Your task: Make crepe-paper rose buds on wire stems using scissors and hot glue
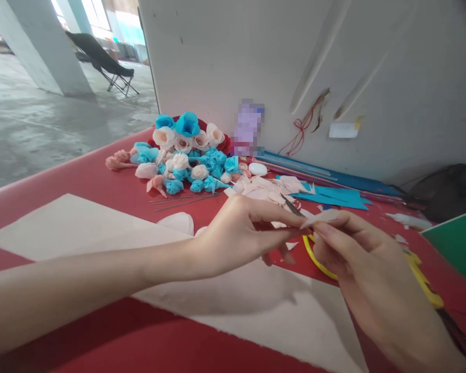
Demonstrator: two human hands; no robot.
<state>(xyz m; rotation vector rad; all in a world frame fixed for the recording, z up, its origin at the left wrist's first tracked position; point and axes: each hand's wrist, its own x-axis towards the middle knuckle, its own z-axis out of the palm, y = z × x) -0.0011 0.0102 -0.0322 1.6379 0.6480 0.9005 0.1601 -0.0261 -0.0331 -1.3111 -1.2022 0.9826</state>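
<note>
Between both hands is a small pale paper petal. My left hand pinches its left end between thumb and fingertips. On its right end, the thumb and forefinger of my right hand are closed. Scissors with yellow handles lie behind my right hand, their dark blades pointing up and left; the hand covers part of them. Below the hands a long sheet of pale crepe paper spreads over the red table. Cut petal shapes rest on it beside my left wrist.
Blue, white and pink paper flowers are heaped at the back. Pale paper scraps and blue paper strips lie right of them. Thin wires sit in front. A yellow-handled tool and a green board are at right.
</note>
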